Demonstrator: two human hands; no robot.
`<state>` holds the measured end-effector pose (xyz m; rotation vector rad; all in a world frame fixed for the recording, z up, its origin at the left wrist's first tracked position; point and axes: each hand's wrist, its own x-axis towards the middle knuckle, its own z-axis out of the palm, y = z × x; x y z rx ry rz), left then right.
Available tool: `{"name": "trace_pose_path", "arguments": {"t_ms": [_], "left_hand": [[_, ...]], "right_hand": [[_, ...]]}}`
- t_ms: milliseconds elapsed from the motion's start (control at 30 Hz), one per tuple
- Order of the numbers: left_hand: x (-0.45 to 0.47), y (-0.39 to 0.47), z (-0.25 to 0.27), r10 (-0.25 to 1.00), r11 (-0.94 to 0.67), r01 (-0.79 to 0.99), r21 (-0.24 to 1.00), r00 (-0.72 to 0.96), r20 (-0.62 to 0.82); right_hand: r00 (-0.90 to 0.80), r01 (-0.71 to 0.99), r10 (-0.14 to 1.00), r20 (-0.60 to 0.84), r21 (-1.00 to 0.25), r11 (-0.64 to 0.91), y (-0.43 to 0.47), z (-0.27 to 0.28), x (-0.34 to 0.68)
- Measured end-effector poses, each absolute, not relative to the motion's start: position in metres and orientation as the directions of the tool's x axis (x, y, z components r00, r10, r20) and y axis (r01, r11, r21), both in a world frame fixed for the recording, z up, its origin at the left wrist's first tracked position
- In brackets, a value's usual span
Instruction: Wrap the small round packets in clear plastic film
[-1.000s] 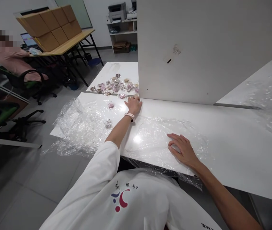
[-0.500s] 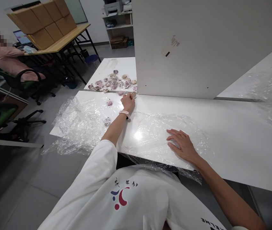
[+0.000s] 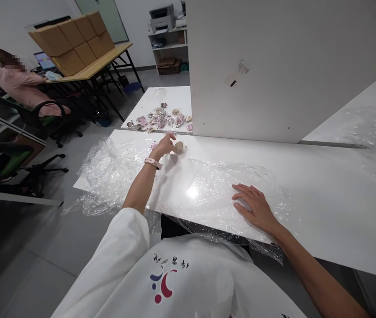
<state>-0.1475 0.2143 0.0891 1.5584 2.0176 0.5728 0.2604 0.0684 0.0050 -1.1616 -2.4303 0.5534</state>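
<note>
My left hand (image 3: 165, 145), with a pale watch band on its wrist, is over the table's far side. Its fingers look apart, beside a small round tan piece (image 3: 179, 147) in clear wrapping that lies on the white table (image 3: 221, 149). Pink wrapped pieces (image 3: 153, 145) lie close to this hand, partly hidden by it. My right hand (image 3: 254, 205) rests open, fingers spread, on a flat sheet of clear plastic film (image 3: 214, 176). That sheet hangs over the front edge near my body.
A crumpled heap of clear film (image 3: 104, 176) spills off the table's left end. Several wrapped pieces (image 3: 159, 118) lie beyond the gap at the back. A tall white panel (image 3: 257, 97) stands behind the table. At far left a person (image 3: 18, 84) sits near cardboard boxes (image 3: 75, 42).
My left hand has moved left and nearer, and the tan piece that was at its fingers now lies on the table beside it. My right hand stays on the film. The view has shifted slightly.
</note>
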Motion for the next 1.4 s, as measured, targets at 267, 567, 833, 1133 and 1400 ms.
{"name": "trace_pose_path", "arguments": {"t_ms": [267,567,833,1133,1400], "left_hand": [[-0.129,0.226,0.093,0.953,0.190,0.908,0.373,-0.080,-0.292],[-0.102,0.234,0.075,0.948,0.262,0.897,0.355,-0.171,-0.269],[-0.009,0.116,0.087,0.962,-0.248,0.698,0.672,0.257,0.088],[0.022,0.029,0.047,0.813,-0.523,0.693,0.496,0.580,0.048],[-0.077,-0.038,0.033,0.800,-0.594,0.739,0.319,0.585,0.134]], "right_hand": [[-0.579,0.643,0.797,0.175,-0.503,0.577,0.069,0.004,0.261],[-0.581,0.639,0.793,0.183,-0.500,0.584,0.069,0.007,0.260],[-0.555,0.618,0.804,0.212,-0.542,0.569,0.070,0.000,0.258],[-0.376,0.589,0.897,0.233,-0.688,0.425,0.035,0.051,0.283],[-0.561,0.713,0.739,0.374,-0.234,0.660,-0.059,0.011,0.288]]}}
